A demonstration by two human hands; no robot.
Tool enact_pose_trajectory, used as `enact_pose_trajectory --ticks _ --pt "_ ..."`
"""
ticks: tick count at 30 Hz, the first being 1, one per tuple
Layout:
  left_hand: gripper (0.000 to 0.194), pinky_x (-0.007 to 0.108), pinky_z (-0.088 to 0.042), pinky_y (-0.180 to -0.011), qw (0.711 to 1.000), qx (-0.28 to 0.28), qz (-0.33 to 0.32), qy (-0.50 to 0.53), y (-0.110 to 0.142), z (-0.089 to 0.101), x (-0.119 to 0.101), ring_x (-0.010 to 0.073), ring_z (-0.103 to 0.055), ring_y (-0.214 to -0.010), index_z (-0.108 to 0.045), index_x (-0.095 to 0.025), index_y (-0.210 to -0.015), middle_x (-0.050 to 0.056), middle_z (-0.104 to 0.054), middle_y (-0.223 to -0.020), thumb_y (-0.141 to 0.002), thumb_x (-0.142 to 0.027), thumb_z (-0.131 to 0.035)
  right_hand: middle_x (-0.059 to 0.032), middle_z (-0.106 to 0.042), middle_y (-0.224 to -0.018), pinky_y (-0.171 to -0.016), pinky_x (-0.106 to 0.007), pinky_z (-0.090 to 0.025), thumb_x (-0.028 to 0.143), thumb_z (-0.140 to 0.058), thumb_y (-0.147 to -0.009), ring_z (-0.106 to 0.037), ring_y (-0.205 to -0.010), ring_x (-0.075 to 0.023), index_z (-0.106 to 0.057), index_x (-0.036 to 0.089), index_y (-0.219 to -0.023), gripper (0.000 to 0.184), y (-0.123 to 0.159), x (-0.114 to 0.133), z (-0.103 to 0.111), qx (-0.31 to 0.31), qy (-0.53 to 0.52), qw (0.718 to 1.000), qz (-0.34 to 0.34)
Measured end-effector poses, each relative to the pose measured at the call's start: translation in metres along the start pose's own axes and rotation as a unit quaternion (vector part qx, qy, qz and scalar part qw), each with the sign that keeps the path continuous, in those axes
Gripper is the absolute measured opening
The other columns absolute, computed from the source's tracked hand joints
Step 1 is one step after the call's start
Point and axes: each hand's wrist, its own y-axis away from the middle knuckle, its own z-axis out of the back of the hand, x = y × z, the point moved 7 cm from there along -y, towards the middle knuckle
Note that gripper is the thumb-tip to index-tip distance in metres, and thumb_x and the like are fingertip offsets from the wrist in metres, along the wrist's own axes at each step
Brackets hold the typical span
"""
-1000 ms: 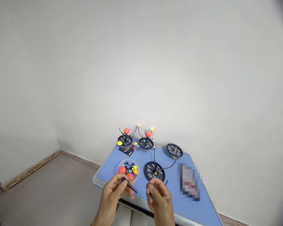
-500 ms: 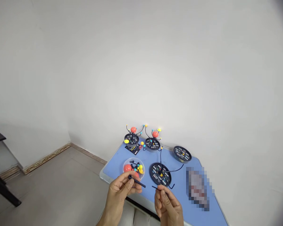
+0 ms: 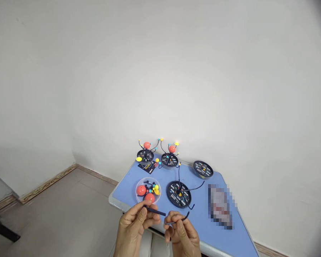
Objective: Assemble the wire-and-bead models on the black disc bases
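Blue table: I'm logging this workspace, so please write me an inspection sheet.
Surface: blue tabletop, pale rim.
Job's things: left model and right model at the back; disc with rods; disc without rods; clear tub of balls and small parts.
Clutter: printed card by the left model; pixelated item at right, unidentifiable.
Hands: left hand holds a straight black rod; right hand, a curved rod.
Cables: nothing seen.
Surroundings: pale walls, grey floor, dark furniture.
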Motion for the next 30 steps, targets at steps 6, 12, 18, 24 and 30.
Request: enact_pose_trajectory --ticks 6,12,18,24,30 --pt "0.040 0.033 -0.059 -0.065 0.998 0.023 -0.013 -0.055 -0.001 0.002 0.008 0.0219 -0.070 -0.065 -0.077 -0.016 -0.090 0.008 -0.075 -0.076 -0.070 -0.050 -0.080 -0.0033 -0.063 -0.073 -0.052 -0.025 -0.049 0.047 -0.083 -0.069 -0.060 -0.065 -0.0158 -0.075 0.021 -0.071 0.027 -0.002 0.002 0.001 0.005 0.010 1.000 0.020" --pt "0.030 0.027 -0.054 -0.056 0.977 0.048 -0.097 -0.185 -0.004 0.004 0.001 0.0170 -0.064 -0.050 -0.077 -0.018 -0.089 0.002 -0.070 -0.058 -0.075 -0.046 -0.074 -0.0035 -0.063 -0.073 -0.050 -0.026 -0.050 0.047 -0.082 -0.070 -0.062 -0.066 -0.0182 -0.075 0.021 -0.072 0.027 -0.001 0.010 0.004 -0.007 0.030 0.999 0.039" --pt "0.028 0.026 -0.049 -0.050 0.963 0.040 -0.120 -0.237 0.001 -0.003 -0.011 0.0152 -0.059 -0.042 -0.073 -0.019 -0.077 0.000 -0.065 -0.052 -0.077 -0.047 -0.070 -0.0039 -0.066 -0.073 -0.045 -0.024 -0.047 0.045 -0.082 -0.070 -0.061 -0.060 -0.0165 -0.075 0.020 -0.074 0.026 0.000 0.016 0.012 -0.045 0.040 0.995 0.079" --pt "0.039 0.027 -0.051 -0.048 0.975 0.024 -0.078 -0.209 -0.001 0.000 -0.009 0.0158 -0.060 -0.041 -0.072 -0.017 -0.081 0.000 -0.066 -0.058 -0.072 -0.055 -0.072 -0.0020 -0.066 -0.063 -0.047 -0.024 -0.046 0.046 -0.080 -0.072 -0.058 -0.051 -0.0138 -0.074 0.018 -0.074 0.029 0.005 0.031 0.020 -0.103 0.117 0.978 0.137" --pt "0.041 0.027 -0.052 -0.048 0.971 0.025 -0.072 -0.225 -0.001 -0.004 -0.008 0.0165 -0.061 -0.042 -0.073 -0.017 -0.081 0.000 -0.066 -0.058 -0.071 -0.056 -0.072 -0.0014 -0.066 -0.061 -0.051 -0.028 -0.047 0.046 -0.074 -0.077 -0.056 -0.048 -0.0141 -0.073 0.017 -0.075 0.029 0.007 0.033 0.018 -0.091 0.172 0.971 0.140"
